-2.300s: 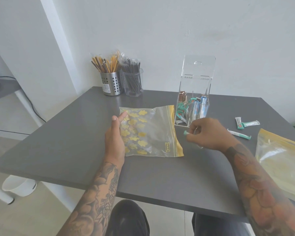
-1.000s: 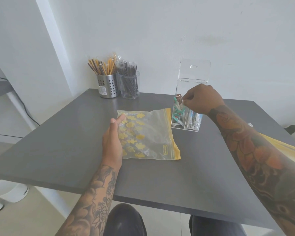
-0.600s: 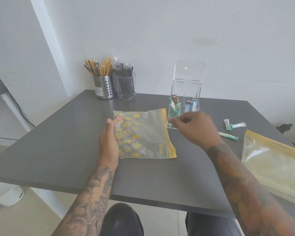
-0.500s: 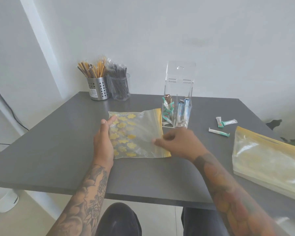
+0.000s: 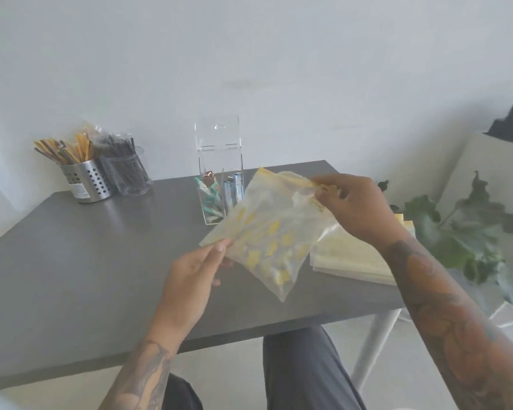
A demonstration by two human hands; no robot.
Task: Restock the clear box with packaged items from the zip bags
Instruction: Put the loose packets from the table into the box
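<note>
A clear zip bag (image 5: 271, 232) printed with yellow shapes hangs in the air above the grey table (image 5: 86, 261), tilted. My left hand (image 5: 193, 276) pinches its lower left corner. My right hand (image 5: 353, 208) grips its yellow zip edge at the upper right. Behind the bag stands the clear box (image 5: 218, 179), lid up, with several teal, blue and brown packets inside. A stack of more zip bags (image 5: 353, 258) lies on the table under my right forearm.
A perforated steel cup (image 5: 88, 182) of wrapped sticks and a clear cup (image 5: 128, 176) of dark sticks stand at the table's back left. A leafy plant (image 5: 462, 232) and a pale chair lie beyond the table's right edge.
The patterned bag was lying flat on the table; both hands have lifted it and carried it right. My right hand moved from the box to the bag's zip edge. The view swung right.
</note>
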